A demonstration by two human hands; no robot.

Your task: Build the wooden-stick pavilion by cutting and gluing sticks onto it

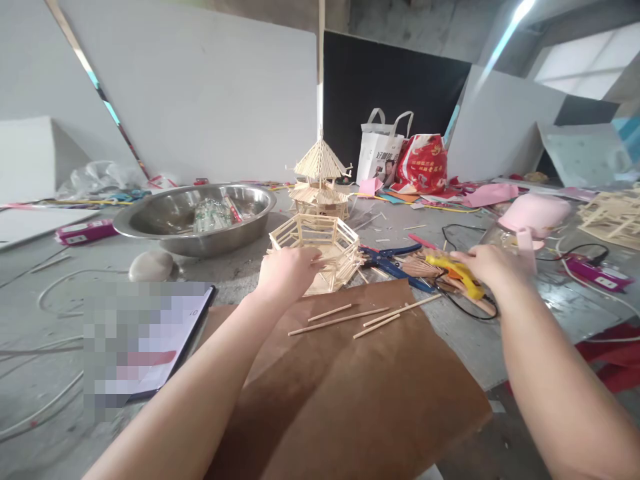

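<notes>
My left hand [286, 272] is closed around the near rim of a hexagonal frame of thin wooden sticks [325, 248] that sits on the grey floor. My right hand [489, 265] grips a yellow glue gun [457, 273], whose nozzle points left toward the frame. Behind the frame stands a small pagoda model of the same sticks [320, 177]. Several loose sticks [350, 318] lie on a sheet of brown paper [350, 393] in front of me.
A steel basin [150, 223] holding packets sits at the left, with a grey stone [151, 265] near it. Blue-handled pliers [393, 257], a black cord [463, 303], a pink lid [535, 215], bags [400, 160] and another stick model [615, 213] lie to the right. A tablet [145, 340] rests at left.
</notes>
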